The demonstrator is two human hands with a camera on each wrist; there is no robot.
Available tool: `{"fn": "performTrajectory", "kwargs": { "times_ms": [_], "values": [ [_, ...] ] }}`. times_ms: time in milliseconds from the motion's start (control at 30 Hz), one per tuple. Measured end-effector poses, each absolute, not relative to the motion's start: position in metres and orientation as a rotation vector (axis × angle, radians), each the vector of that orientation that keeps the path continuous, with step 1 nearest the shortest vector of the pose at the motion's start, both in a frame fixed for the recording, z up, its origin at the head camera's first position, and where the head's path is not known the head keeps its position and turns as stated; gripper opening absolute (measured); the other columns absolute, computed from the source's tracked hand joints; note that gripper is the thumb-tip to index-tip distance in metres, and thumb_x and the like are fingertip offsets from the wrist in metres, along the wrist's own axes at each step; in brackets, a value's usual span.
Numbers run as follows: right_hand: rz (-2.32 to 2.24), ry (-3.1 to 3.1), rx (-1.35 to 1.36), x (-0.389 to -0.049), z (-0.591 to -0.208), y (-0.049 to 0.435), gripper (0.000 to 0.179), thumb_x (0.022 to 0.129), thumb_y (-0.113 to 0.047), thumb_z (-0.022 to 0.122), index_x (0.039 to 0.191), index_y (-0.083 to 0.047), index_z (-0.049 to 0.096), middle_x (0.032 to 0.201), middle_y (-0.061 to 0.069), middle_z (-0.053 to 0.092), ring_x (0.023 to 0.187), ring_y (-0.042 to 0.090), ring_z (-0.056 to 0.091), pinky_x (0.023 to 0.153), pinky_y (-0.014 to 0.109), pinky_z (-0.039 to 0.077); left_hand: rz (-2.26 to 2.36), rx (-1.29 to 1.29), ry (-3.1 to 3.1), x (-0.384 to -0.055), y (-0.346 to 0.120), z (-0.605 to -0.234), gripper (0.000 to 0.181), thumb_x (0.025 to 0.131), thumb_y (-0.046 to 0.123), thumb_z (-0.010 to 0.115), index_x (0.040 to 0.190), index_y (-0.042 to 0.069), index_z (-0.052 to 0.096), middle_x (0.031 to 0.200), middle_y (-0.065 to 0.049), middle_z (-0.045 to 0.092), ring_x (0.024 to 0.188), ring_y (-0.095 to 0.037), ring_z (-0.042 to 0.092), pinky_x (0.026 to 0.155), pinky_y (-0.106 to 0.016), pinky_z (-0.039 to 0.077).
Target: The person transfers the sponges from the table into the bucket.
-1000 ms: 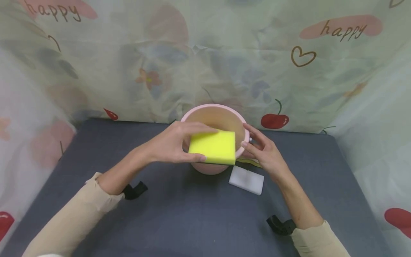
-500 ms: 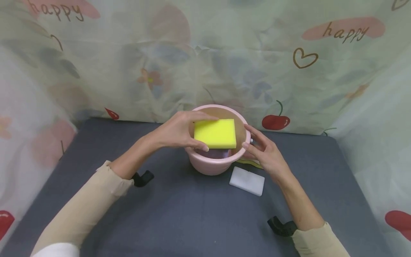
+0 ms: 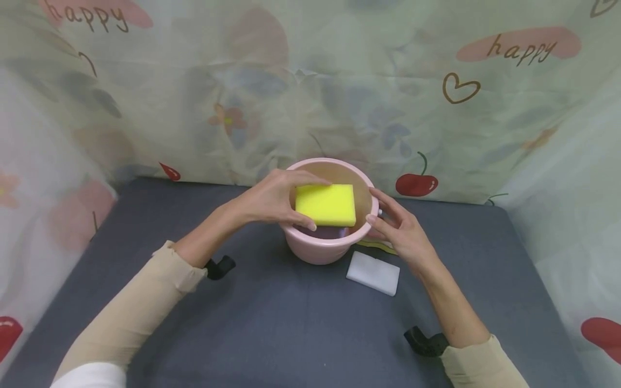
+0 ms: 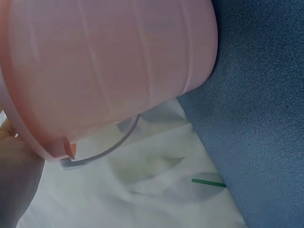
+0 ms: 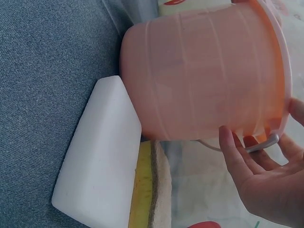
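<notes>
One dark table [image 3: 310, 328] bears the work, and on it, near the back edge, a pink bucket [image 3: 317, 251] stands upright. Steady footing there is the first thing to look after: a sideways push on the rim could tip it.

The right hand [image 3: 405, 231] holds the bucket at its right rim, thumb and fingers about the edge close to one end of the handle [image 5: 206, 145]. That brace seems well placed; light pressure should do.

The left hand [image 3: 278, 199] pinches the yellow sponge [image 3: 326, 205] across its width, thumb on the near edge and fingers along the far one. The sponge sits within the bucket's mouth, yellow face up; its exact depth I cannot tell. Something purplish shows below it, too hidden to name. Best to move straight up or down, sponge level, knuckles clear of the left rim, with no more squeeze than it needs.

A second sponge [image 5: 142, 190] and a white block [image 3: 373, 273] lie beside the bucket; keep the right wrist off both.
</notes>
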State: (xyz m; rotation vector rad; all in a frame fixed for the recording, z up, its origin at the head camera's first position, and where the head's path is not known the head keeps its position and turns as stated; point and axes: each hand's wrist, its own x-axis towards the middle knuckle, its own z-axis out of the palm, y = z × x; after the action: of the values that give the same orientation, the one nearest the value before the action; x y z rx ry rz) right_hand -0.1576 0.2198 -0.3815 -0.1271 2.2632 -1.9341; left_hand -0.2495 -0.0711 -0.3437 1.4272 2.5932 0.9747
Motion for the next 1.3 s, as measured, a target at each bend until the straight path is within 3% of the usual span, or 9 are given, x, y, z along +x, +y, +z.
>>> {"fn": "performTrajectory", "kwargs": {
  "times_ms": [233, 400, 633, 767, 833, 867, 1000, 1133, 1300],
  "values": [
    [-1.938, 2.268, -0.124, -0.158, -0.383, 0.221, 0.067, 0.095, -0.026, 0.069, 0.154, -0.028, 0.038, 0.156, 0.008, 0.036, 0.131, 0.037, 0.050, 0.091, 0.043, 0.051, 1.012, 1.532, 2.549, -0.252, -0.069, -0.348, 0.073, 0.072, 0.045, 0.088, 0.134, 0.015, 0.063, 0.131, -0.004, 0.064, 0.115, -0.020, 0.060, 0.094, -0.039, 0.047],
    [-1.936, 2.272, -0.136, -0.157, -0.382, 0.220, 0.067, 0.095, -0.027, 0.069, 0.154, -0.028, 0.038, 0.155, 0.008, 0.037, 0.131, 0.037, 0.050, 0.094, 0.049, 0.048, 1.064, 1.497, 2.608, -0.250, -0.075, -0.351, 0.068, 0.075, 0.043, 0.087, 0.133, 0.015, 0.064, 0.131, 0.000, 0.064, 0.121, -0.016, 0.057, 0.101, -0.041, 0.044],
    [-1.893, 2.318, -0.164, -0.157, -0.383, 0.221, 0.067, 0.096, -0.026, 0.067, 0.155, -0.034, 0.035, 0.154, 0.006, 0.037, 0.128, 0.037, 0.053, 0.093, 0.043, 0.050, 1.111, 1.442, 2.678, -0.248, -0.086, -0.354, 0.064, 0.077, 0.043, 0.085, 0.132, 0.017, 0.065, 0.130, 0.003, 0.064, 0.123, -0.015, 0.056, 0.103, -0.042, 0.043],
    [-1.868, 2.360, -0.221, -0.157, -0.385, 0.223, 0.067, 0.098, -0.020, 0.065, 0.155, -0.033, 0.034, 0.153, 0.007, 0.038, 0.125, 0.039, 0.055, 0.092, 0.042, 0.051, 1.165, 1.405, 2.692, -0.248, -0.091, -0.355, 0.061, 0.077, 0.041, 0.085, 0.132, 0.020, 0.065, 0.129, 0.003, 0.065, 0.083, -0.015, 0.064, 0.081, -0.036, 0.050],
    [-1.841, 2.400, -0.246, -0.158, -0.386, 0.225, 0.067, 0.098, -0.019, 0.065, 0.155, -0.032, 0.034, 0.153, 0.008, 0.039, 0.127, 0.036, 0.054, 0.092, 0.044, 0.051, 1.185, 1.402, 2.704, -0.249, -0.093, -0.356, 0.060, 0.077, 0.040, 0.085, 0.131, 0.019, 0.066, 0.129, 0.003, 0.065, 0.080, -0.017, 0.061, 0.076, -0.036, 0.049],
    [-1.821, 2.429, -0.257, -0.158, -0.387, 0.226, 0.067, 0.097, -0.020, 0.066, 0.155, -0.031, 0.034, 0.153, 0.007, 0.040, 0.127, 0.034, 0.054, 0.092, 0.045, 0.050, 1.189, 1.402, 2.711, -0.249, -0.094, -0.357, 0.060, 0.077, 0.040, 0.085, 0.131, 0.019, 0.066, 0.130, 0.003, 0.064, 0.081, -0.017, 0.061, 0.077, -0.036, 0.049],
    [-1.732, 2.536, -0.292, -0.157, -0.387, 0.232, 0.066, 0.096, -0.025, 0.067, 0.154, -0.031, 0.037, 0.153, 0.004, 0.042, 0.125, 0.028, 0.057, 0.091, 0.039, 0.052, 1.173, 1.372, 2.743, -0.247, -0.098, -0.361, 0.062, 0.079, 0.043, 0.083, 0.133, 0.019, 0.065, 0.135, 0.004, 0.060, 0.122, -0.018, 0.054, 0.099, -0.042, 0.045],
    [-1.629, 2.653, -0.316, -0.156, -0.387, 0.242, 0.062, 0.098, -0.028, 0.065, 0.153, -0.034, 0.038, 0.151, 0.004, 0.045, 0.117, 0.027, 0.063, 0.088, 0.025, 0.053, 1.177, 1.306, 2.742, -0.245, -0.104, -0.364, 0.066, 0.080, 0.044, 0.081, 0.138, 0.019, 0.060, 0.141, 0.004, 0.054, 0.131, -0.018, 0.047, 0.104, -0.048, 0.042],
    [-1.534, 2.773, -0.351, -0.157, -0.387, 0.257, 0.061, 0.098, -0.026, 0.065, 0.153, -0.031, 0.039, 0.148, 0.006, 0.049, 0.118, 0.028, 0.061, 0.088, 0.016, 0.048, 1.206, 1.262, 2.746, -0.245, -0.111, -0.367, 0.069, 0.081, 0.041, 0.081, 0.140, 0.016, 0.057, 0.145, 0.001, 0.050, 0.133, -0.021, 0.045, 0.103, -0.050, 0.041]
  ]
}}
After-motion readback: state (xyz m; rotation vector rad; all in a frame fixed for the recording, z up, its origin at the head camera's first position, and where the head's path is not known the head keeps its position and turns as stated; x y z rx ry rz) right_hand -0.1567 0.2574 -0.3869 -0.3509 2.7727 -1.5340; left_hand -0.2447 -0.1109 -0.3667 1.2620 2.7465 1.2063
